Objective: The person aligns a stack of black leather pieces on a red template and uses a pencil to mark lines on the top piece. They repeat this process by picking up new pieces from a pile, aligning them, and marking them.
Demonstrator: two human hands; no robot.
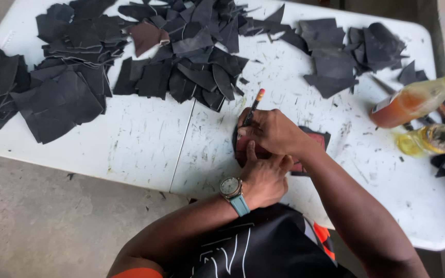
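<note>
Gripping a pencil [253,106], right hand [271,131]; two bottles [418,98] hold amber liquid

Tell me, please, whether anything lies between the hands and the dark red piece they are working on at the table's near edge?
Nothing visible does. The left hand presses directly on the dark red piece, and the right hand rests on it while holding a pencil. The black scraps and bottles lie well clear.

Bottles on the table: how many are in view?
2, both at the table's right end. The larger bottle, holding amber liquid, lies tilted; the smaller bottle of yellowish liquid sits just below it. Dark scraps there could hide more.
</note>
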